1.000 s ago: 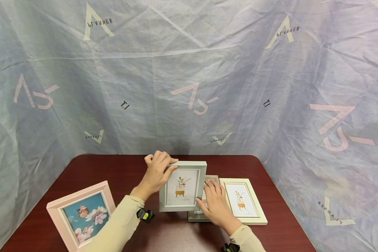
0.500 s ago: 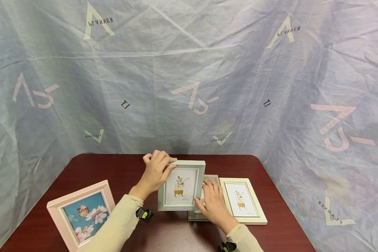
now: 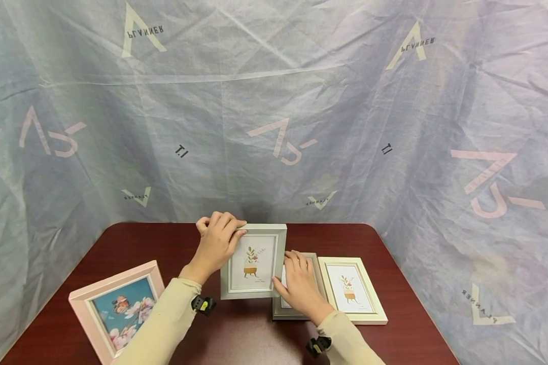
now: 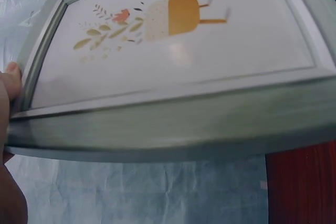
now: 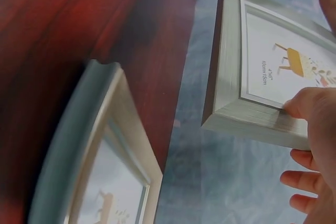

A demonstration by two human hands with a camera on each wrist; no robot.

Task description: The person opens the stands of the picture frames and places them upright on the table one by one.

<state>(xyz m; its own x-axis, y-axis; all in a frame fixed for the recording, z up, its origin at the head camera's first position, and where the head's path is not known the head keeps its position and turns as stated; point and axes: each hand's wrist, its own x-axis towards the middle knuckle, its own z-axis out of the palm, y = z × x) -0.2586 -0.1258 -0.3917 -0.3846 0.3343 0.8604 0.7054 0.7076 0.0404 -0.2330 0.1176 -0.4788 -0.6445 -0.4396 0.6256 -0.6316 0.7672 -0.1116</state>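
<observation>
A grey-green picture frame [image 3: 252, 261] with a potted-plant print is held upright, lifted off the table, in the head view. My left hand [image 3: 213, 247] grips its upper left corner, thumb on the front; in the left wrist view only bits of the fingers [image 4: 11, 80] show at the frame's edge. On the opposite side my right hand [image 3: 302, 285] pinches the right border, its thumb on the front in the right wrist view. Behind that hand lies a darker grey picture frame [image 3: 288, 315], partly covered. A cream picture frame [image 3: 349, 290] lies flat beside it.
At the left, a pink picture frame [image 3: 118, 304] with a blossom photo stands tilted, partly hidden by my left sleeve [image 3: 162, 324]. The dark red table [image 3: 237, 337] ends at a grey printed cloth [image 3: 228, 126] hung behind and at both sides.
Both hands have moved the grey-green picture frame a little to the left and up, uncovering more of the darker grey frame. The other frames have stayed in place.
</observation>
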